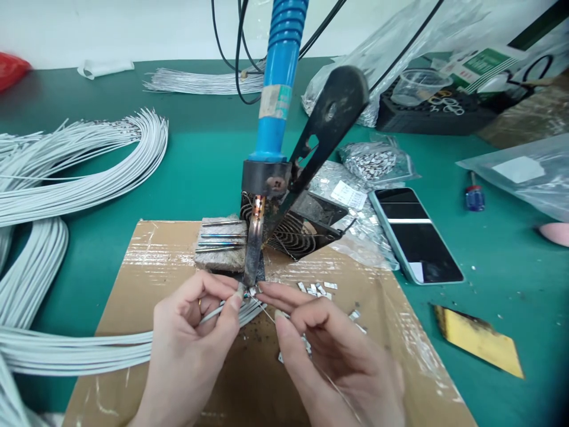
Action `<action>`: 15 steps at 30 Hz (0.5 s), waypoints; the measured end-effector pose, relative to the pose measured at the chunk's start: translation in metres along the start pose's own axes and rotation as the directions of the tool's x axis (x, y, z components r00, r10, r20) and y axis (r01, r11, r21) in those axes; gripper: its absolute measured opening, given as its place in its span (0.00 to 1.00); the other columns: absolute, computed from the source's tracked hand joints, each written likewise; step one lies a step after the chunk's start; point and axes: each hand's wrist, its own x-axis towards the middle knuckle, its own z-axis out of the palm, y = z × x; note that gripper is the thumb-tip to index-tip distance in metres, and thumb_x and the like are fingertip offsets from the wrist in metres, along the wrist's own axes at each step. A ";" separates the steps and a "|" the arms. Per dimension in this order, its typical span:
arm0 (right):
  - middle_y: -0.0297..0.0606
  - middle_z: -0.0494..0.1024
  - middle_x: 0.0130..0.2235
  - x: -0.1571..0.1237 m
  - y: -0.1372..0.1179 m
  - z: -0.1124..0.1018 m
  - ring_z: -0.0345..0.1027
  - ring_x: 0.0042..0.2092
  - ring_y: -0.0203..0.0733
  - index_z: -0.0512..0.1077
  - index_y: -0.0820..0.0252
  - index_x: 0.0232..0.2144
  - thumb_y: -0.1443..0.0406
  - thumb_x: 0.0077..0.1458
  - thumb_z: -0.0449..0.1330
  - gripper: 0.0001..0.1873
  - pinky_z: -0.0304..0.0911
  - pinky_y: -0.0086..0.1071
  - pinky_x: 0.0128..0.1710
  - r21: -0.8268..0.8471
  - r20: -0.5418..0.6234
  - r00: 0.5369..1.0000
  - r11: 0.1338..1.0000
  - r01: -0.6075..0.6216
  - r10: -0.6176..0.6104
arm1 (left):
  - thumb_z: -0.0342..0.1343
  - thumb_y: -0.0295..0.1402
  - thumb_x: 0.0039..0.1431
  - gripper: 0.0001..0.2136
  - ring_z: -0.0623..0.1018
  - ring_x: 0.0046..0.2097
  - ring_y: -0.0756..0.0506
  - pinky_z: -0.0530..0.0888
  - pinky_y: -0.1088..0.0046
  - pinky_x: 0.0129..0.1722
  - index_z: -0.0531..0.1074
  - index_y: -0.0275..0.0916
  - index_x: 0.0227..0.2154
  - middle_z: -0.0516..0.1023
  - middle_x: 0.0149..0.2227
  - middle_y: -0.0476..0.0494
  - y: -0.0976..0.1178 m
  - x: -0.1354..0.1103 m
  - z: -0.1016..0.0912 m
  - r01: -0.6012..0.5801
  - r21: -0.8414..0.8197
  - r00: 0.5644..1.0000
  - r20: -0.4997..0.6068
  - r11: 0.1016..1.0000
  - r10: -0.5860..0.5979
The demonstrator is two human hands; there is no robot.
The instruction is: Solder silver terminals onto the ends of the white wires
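Observation:
My left hand (pixel 202 332) pinches the end of a white cable (pixel 213 314) just under the tip of a soldering iron (pixel 254 249). The iron has a blue handle (pixel 278 77) and hangs tip-down from a black bracket (pixel 331 118). My right hand (pixel 331 350) has thumb and fingers closed on a thin strand of solder wire (pixel 267 313), whose end reaches the iron's tip. A tiny metal piece sits at the cable end, partly hidden by fingertips. Small metal tabs (pixel 317 289) lie scattered near my right hand.
Beneath is a cardboard sheet (pixel 146 255). Behind my left hand stands a block with metal rods (pixel 220 261); a black fan (pixel 288 237) is behind the iron. White cable bundles (pixel 111 160) lie left. At right are a phone (pixel 418 237), yellow sponge (pixel 482 344) and plastic bags (pixel 377 160).

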 end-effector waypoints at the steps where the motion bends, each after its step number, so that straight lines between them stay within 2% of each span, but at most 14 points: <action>1: 0.34 0.87 0.44 0.000 0.000 0.000 0.84 0.46 0.40 0.71 0.53 0.23 0.67 0.57 0.66 0.12 0.76 0.23 0.43 0.001 -0.003 1.000 1.000 -0.004 0.004 | 0.65 0.23 0.47 0.06 0.83 0.28 0.54 0.77 0.90 0.29 0.78 0.38 0.20 0.85 0.27 0.51 0.000 0.000 0.000 0.004 0.002 1.000 0.000 1.000 -0.004; 6: 0.35 0.87 0.44 -0.001 -0.001 0.001 0.84 0.46 0.40 0.71 0.53 0.22 0.67 0.57 0.65 0.12 0.75 0.23 0.43 -0.023 -0.015 1.000 1.000 -0.008 0.007 | 0.66 0.23 0.47 0.06 0.83 0.28 0.53 0.77 0.89 0.29 0.78 0.38 0.20 0.84 0.28 0.50 0.000 0.000 0.000 0.010 0.001 1.000 0.004 1.000 -0.010; 11: 0.38 0.87 0.45 0.001 0.000 -0.001 0.84 0.46 0.44 0.70 0.54 0.22 0.66 0.58 0.65 0.13 0.75 0.28 0.45 -0.047 -0.003 1.000 0.999 0.009 -0.009 | 0.66 0.23 0.49 0.07 0.83 0.29 0.53 0.77 0.88 0.29 0.77 0.39 0.21 0.84 0.28 0.51 -0.001 0.001 -0.001 0.020 -0.010 1.000 0.025 1.000 -0.019; 15: 0.38 0.88 0.44 0.001 0.000 -0.001 0.84 0.45 0.44 0.71 0.53 0.22 0.66 0.57 0.66 0.13 0.76 0.27 0.43 -0.048 -0.009 1.000 0.999 0.013 -0.013 | 0.66 0.23 0.49 0.07 0.83 0.30 0.52 0.78 0.87 0.31 0.77 0.39 0.21 0.84 0.29 0.50 -0.001 0.000 -0.001 0.047 -0.019 0.998 0.045 0.999 -0.047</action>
